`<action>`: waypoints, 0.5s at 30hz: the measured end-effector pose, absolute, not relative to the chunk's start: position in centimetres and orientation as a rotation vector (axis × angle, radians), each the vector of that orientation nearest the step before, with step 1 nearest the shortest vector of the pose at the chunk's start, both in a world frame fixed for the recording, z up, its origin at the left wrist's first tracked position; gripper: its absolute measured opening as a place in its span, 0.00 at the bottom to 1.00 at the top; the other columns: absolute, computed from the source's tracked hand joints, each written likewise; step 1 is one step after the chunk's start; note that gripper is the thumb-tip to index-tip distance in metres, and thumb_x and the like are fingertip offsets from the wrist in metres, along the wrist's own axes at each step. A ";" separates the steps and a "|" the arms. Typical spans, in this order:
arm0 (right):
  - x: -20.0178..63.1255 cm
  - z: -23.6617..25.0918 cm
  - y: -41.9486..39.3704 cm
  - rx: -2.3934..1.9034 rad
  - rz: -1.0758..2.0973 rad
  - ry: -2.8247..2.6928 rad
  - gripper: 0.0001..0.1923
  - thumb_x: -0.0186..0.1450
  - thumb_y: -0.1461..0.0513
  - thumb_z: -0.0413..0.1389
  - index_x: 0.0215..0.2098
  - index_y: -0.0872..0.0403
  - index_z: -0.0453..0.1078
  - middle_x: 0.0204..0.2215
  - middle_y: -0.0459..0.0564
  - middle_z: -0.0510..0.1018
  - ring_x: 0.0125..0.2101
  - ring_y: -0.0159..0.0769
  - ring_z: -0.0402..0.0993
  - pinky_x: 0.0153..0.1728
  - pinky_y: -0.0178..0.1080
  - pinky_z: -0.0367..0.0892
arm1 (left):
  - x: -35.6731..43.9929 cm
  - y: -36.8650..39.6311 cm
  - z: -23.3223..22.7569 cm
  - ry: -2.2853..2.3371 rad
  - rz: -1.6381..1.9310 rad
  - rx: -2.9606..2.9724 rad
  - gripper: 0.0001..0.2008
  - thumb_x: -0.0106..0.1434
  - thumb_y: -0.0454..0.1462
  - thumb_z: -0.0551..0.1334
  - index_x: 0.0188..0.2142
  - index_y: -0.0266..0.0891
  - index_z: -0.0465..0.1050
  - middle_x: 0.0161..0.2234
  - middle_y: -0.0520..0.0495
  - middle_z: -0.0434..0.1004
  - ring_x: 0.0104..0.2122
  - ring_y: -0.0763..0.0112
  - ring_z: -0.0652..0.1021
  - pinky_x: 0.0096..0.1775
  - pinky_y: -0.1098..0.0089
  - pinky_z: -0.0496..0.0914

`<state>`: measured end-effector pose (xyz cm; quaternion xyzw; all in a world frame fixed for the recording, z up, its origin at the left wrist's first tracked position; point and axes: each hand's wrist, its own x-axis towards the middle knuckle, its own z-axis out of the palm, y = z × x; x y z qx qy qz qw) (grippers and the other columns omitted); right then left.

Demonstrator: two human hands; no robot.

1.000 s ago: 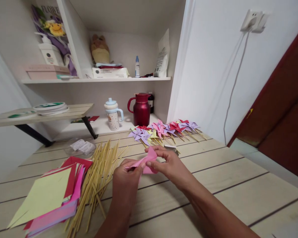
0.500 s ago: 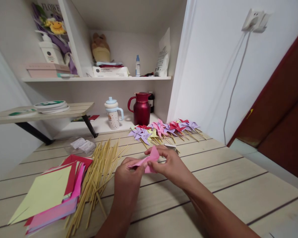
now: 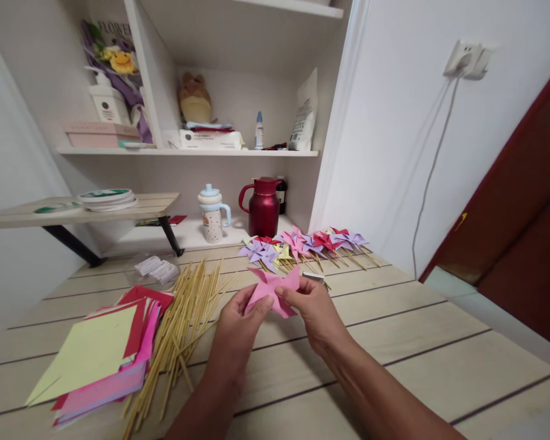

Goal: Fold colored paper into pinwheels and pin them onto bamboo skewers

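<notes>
A pink paper pinwheel (image 3: 275, 286), its blades folded and pointed, is held above the table between my two hands. My left hand (image 3: 244, 318) pinches its lower left side, thumb on top. My right hand (image 3: 308, 299) grips the right side, with the thumb pressed near the centre and the fingers behind. Left of my hands lies a spread of thin wooden sticks (image 3: 178, 336). Beyond them is a row of finished pinwheels on sticks (image 3: 297, 241) in purple, pink, red and yellow. A small grey-and-white object (image 3: 314, 277) sits just behind my right hand, partly hidden.
Stacked coloured paper squares (image 3: 87, 348) lie at the left. Behind them is a clear container with white packets (image 3: 158, 269). A small raised stand (image 3: 156, 205), a cup with a handle (image 3: 212, 217) and a red jug (image 3: 263, 211) stand at the back, below a shelf (image 3: 201, 152).
The pink paper has turned flatter toward me, so its pinwheel blades now show. My right thumb has moved onto its centre. The camera view has tilted up slightly.
</notes>
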<state>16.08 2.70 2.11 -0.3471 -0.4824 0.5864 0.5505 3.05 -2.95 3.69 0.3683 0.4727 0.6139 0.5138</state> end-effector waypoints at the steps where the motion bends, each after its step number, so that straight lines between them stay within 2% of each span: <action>1: 16.0 2.1 2.8 -0.794 1.412 -1.083 0.09 0.50 0.60 0.69 0.27 0.57 0.79 0.22 0.45 0.78 0.22 0.29 0.66 0.26 0.33 0.60 | 3.1 -2.8 3.6 1.127 1.526 0.853 0.29 0.51 0.44 0.73 0.51 0.36 0.74 0.46 0.39 0.81 0.47 0.57 0.79 0.50 0.64 0.69; 4: 15.7 2.3 3.0 -0.718 1.472 -0.932 0.08 0.48 0.60 0.70 0.23 0.56 0.79 0.19 0.44 0.77 0.21 0.28 0.65 0.25 0.33 0.60 | 3.1 -2.3 2.9 1.151 1.665 0.771 0.37 0.49 0.46 0.74 0.57 0.37 0.69 0.53 0.34 0.76 0.54 0.56 0.75 0.55 0.62 0.65; 6: 15.5 2.3 3.0 -0.690 1.480 -0.875 0.09 0.47 0.60 0.71 0.23 0.56 0.79 0.18 0.44 0.77 0.20 0.28 0.64 0.25 0.33 0.61 | 3.2 -2.0 2.5 1.170 1.688 0.717 0.39 0.47 0.46 0.75 0.57 0.37 0.68 0.53 0.33 0.76 0.56 0.55 0.74 0.57 0.61 0.64; 11: 14.9 2.0 2.3 -0.699 1.439 -0.900 0.13 0.47 0.58 0.71 0.29 0.57 0.80 0.24 0.49 0.81 0.24 0.32 0.69 0.27 0.35 0.65 | 4.3 -2.4 2.4 0.997 1.579 0.712 0.27 0.47 0.42 0.75 0.47 0.38 0.78 0.47 0.38 0.82 0.52 0.53 0.77 0.56 0.58 0.65; 15: 14.4 1.7 1.8 -0.711 1.432 -0.945 0.11 0.49 0.58 0.70 0.28 0.56 0.80 0.24 0.47 0.81 0.23 0.32 0.69 0.26 0.35 0.64 | 5.0 -3.0 2.9 0.909 1.643 0.713 0.24 0.48 0.39 0.74 0.46 0.36 0.79 0.43 0.39 0.83 0.49 0.53 0.78 0.55 0.58 0.67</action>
